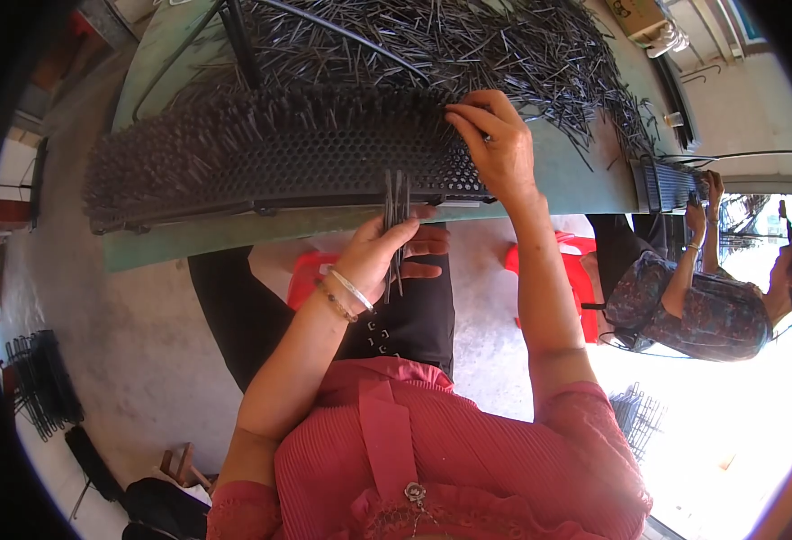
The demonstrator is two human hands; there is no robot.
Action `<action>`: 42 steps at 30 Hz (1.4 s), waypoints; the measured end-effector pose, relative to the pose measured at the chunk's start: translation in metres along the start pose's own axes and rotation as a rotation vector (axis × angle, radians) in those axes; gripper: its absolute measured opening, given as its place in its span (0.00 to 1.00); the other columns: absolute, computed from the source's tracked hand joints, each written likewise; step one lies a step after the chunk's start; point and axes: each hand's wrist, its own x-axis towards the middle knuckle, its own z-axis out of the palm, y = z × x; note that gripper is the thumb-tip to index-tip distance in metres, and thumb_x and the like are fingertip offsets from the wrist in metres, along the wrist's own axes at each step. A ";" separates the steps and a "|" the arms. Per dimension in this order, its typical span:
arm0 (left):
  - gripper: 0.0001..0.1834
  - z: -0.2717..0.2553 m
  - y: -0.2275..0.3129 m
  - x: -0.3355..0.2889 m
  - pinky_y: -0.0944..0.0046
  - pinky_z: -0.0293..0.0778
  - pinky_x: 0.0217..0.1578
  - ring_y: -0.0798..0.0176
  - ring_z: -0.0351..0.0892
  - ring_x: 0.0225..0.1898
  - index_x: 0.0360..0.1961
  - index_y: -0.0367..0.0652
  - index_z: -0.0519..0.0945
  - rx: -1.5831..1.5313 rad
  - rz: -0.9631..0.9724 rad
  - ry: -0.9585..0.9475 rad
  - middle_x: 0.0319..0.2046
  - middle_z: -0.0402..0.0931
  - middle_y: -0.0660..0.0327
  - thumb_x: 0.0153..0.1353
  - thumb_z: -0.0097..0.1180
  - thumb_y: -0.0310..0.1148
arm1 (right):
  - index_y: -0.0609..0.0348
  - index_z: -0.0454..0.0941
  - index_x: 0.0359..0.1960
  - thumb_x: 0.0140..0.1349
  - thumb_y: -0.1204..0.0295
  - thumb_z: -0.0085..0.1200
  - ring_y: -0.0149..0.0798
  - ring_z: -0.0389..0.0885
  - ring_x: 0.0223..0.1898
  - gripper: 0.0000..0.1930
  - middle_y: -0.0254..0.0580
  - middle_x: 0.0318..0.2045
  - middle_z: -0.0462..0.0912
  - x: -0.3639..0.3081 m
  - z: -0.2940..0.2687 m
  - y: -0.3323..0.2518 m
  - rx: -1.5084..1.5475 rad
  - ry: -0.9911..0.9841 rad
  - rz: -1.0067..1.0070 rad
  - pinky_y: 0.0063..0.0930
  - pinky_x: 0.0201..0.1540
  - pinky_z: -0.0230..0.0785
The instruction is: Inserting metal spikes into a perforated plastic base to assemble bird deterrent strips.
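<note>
A long black perforated panel (pixel 351 166) lies along the near side of the table, its holes in close rows. Thin black strips (pixel 189 148) stand up in many of its holes, densest at the left and along the far edge. My left hand (pixel 385 245) is closed around a small bundle of black strips (pixel 397 202), just in front of the panel's near edge. At the panel's far right part, my right hand (pixel 495 135) pinches with thumb and forefinger; whatever is between the fingertips is too small to make out.
A large heap of loose black strips (pixel 468 54) covers the far part of the green table (pixel 157 245). Black metal bars (pixel 243 45) rise behind the panel. To the right, a co-worker (pixel 702 306) handles another black panel (pixel 675 186). A cardboard box (pixel 637 18) sits at the far right.
</note>
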 end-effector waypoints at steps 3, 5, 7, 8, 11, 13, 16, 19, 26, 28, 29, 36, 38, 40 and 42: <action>0.19 0.003 0.005 -0.001 0.58 0.79 0.39 0.58 0.78 0.45 0.55 0.38 0.69 -0.003 0.001 -0.032 0.44 0.76 0.51 0.67 0.44 0.38 | 0.61 0.82 0.34 0.53 0.74 0.60 0.41 0.77 0.28 0.07 0.42 0.32 0.77 -0.002 -0.006 -0.009 0.068 0.064 0.078 0.29 0.30 0.69; 0.20 0.006 0.009 -0.003 0.58 0.79 0.39 0.58 0.78 0.45 0.55 0.38 0.68 0.004 0.004 -0.068 0.44 0.76 0.51 0.67 0.43 0.38 | 0.62 0.82 0.35 0.54 0.72 0.61 0.35 0.77 0.28 0.09 0.42 0.30 0.78 -0.006 -0.013 -0.019 0.267 -0.052 0.284 0.25 0.30 0.68; 0.20 0.008 0.012 -0.007 0.58 0.79 0.39 0.57 0.78 0.45 0.56 0.37 0.67 0.010 0.005 -0.100 0.44 0.76 0.50 0.68 0.43 0.38 | 0.65 0.81 0.34 0.56 0.69 0.61 0.30 0.76 0.29 0.11 0.41 0.28 0.79 -0.013 -0.014 -0.037 0.438 -0.240 0.409 0.23 0.29 0.67; 0.20 0.011 0.013 -0.009 0.58 0.79 0.39 0.57 0.77 0.45 0.55 0.37 0.68 0.017 0.012 -0.114 0.44 0.76 0.50 0.68 0.43 0.38 | 0.67 0.81 0.33 0.57 0.68 0.60 0.26 0.74 0.28 0.12 0.38 0.27 0.78 -0.017 -0.015 -0.045 0.558 -0.329 0.475 0.22 0.28 0.66; 0.20 0.011 0.007 -0.010 0.58 0.79 0.38 0.57 0.77 0.45 0.56 0.37 0.67 0.052 0.025 -0.138 0.44 0.76 0.51 0.68 0.43 0.38 | 0.66 0.81 0.33 0.57 0.67 0.61 0.21 0.72 0.26 0.12 0.34 0.22 0.78 -0.027 -0.016 -0.054 0.816 -0.556 0.757 0.19 0.25 0.65; 0.21 0.010 0.005 -0.011 0.58 0.79 0.38 0.57 0.77 0.45 0.57 0.37 0.66 0.078 0.031 -0.146 0.44 0.76 0.50 0.68 0.42 0.39 | 0.66 0.81 0.33 0.57 0.69 0.60 0.22 0.72 0.26 0.11 0.34 0.23 0.78 -0.029 -0.021 -0.058 0.860 -0.537 0.831 0.20 0.27 0.65; 0.20 0.011 0.004 -0.011 0.61 0.79 0.34 0.60 0.77 0.45 0.54 0.38 0.69 0.096 0.001 -0.135 0.43 0.76 0.53 0.67 0.44 0.41 | 0.67 0.81 0.34 0.57 0.71 0.60 0.24 0.73 0.26 0.10 0.34 0.25 0.79 -0.033 -0.025 -0.059 0.948 -0.478 0.934 0.20 0.30 0.66; 0.21 0.014 0.007 -0.009 0.65 0.78 0.29 0.64 0.77 0.41 0.53 0.38 0.69 0.165 -0.005 -0.130 0.43 0.77 0.54 0.67 0.44 0.43 | 0.67 0.81 0.36 0.57 0.71 0.59 0.26 0.75 0.27 0.11 0.36 0.27 0.81 -0.036 -0.030 -0.053 1.079 -0.404 1.028 0.20 0.31 0.67; 0.24 0.016 0.007 -0.001 0.76 0.72 0.20 0.72 0.74 0.32 0.55 0.39 0.69 0.315 0.042 -0.128 0.40 0.78 0.56 0.67 0.42 0.46 | 0.67 0.81 0.37 0.59 0.70 0.57 0.25 0.74 0.27 0.11 0.37 0.29 0.82 -0.037 -0.035 -0.040 0.961 -0.078 0.927 0.17 0.31 0.67; 0.24 0.018 0.007 0.002 0.76 0.72 0.20 0.73 0.74 0.31 0.55 0.39 0.70 0.308 0.039 -0.112 0.39 0.78 0.56 0.67 0.42 0.46 | 0.67 0.80 0.38 0.60 0.71 0.56 0.24 0.75 0.28 0.10 0.36 0.29 0.82 -0.031 -0.040 -0.029 0.869 0.031 0.812 0.17 0.32 0.67; 0.23 0.019 0.006 0.004 0.76 0.71 0.20 0.73 0.74 0.31 0.54 0.39 0.70 0.300 0.035 -0.082 0.39 0.78 0.56 0.67 0.43 0.46 | 0.67 0.80 0.39 0.60 0.72 0.56 0.24 0.75 0.28 0.10 0.36 0.29 0.82 -0.029 -0.042 -0.021 0.853 0.099 0.759 0.18 0.32 0.67; 0.22 0.019 -0.003 0.006 0.75 0.70 0.19 0.74 0.74 0.30 0.52 0.40 0.72 0.256 -0.013 -0.019 0.38 0.78 0.58 0.67 0.43 0.46 | 0.68 0.79 0.41 0.60 0.72 0.57 0.25 0.77 0.33 0.11 0.36 0.31 0.82 -0.006 -0.051 0.012 0.522 0.233 0.538 0.18 0.38 0.69; 0.22 0.019 -0.006 0.006 0.75 0.70 0.19 0.74 0.74 0.30 0.52 0.40 0.72 0.252 -0.014 -0.015 0.38 0.78 0.58 0.67 0.44 0.46 | 0.67 0.79 0.41 0.60 0.73 0.57 0.24 0.77 0.33 0.11 0.36 0.31 0.83 -0.006 -0.048 0.021 0.476 0.218 0.514 0.17 0.39 0.69; 0.22 0.019 -0.007 0.006 0.75 0.70 0.19 0.74 0.74 0.30 0.52 0.40 0.72 0.247 -0.015 -0.011 0.38 0.78 0.58 0.67 0.44 0.46 | 0.66 0.79 0.41 0.59 0.73 0.58 0.23 0.77 0.33 0.11 0.35 0.32 0.83 -0.007 -0.044 0.030 0.430 0.202 0.490 0.17 0.39 0.69; 0.21 0.018 -0.007 0.005 0.75 0.70 0.19 0.74 0.74 0.30 0.52 0.40 0.72 0.242 -0.026 -0.007 0.38 0.78 0.58 0.67 0.44 0.45 | 0.63 0.80 0.41 0.58 0.73 0.58 0.23 0.77 0.33 0.10 0.34 0.32 0.83 -0.009 -0.040 0.037 0.424 0.164 0.454 0.18 0.39 0.69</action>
